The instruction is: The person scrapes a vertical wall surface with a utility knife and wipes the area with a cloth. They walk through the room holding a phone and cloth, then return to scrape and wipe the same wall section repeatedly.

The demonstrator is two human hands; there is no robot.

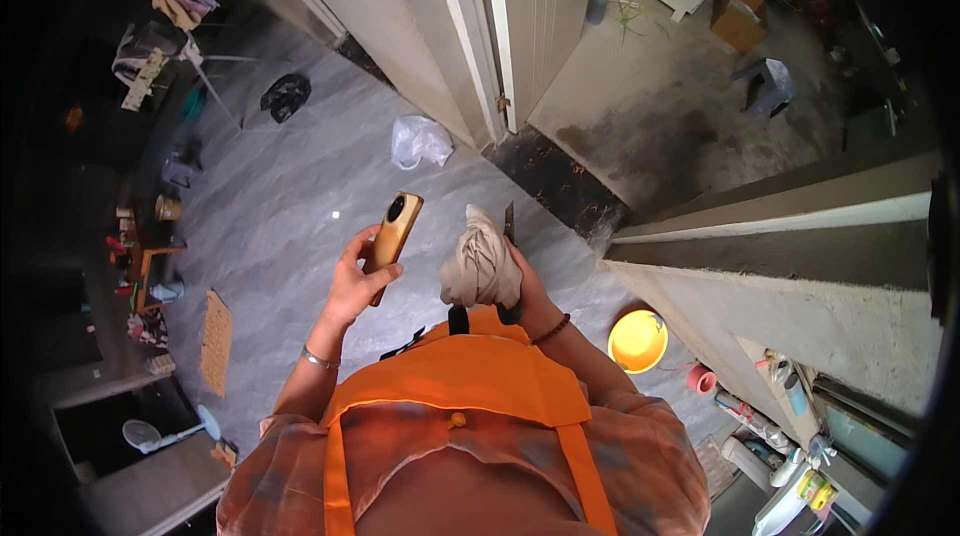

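My left hand [352, 282] grips a gold smartphone [397, 232] by its edges, its round camera ring facing up. My right hand [534, 287] holds a crumpled beige cloth [482, 262]. Along the cloth's right side runs a narrow dark tool [510, 217], perhaps a knife, with a pointed end upward; a dark end shows below the hand. The palm and cloth hide its middle. Both hands are raised in front of my orange apron [457, 378], above the grey floor, with a gap between phone and cloth.
A white plastic bag [420, 141] and a black bag [286, 97] lie on the floor ahead. A yellow basin [637, 342] stands at right by the wall. A dark threshold [555, 176] leads past an open door [551, 26]. Flat cardboard [217, 342] lies left.
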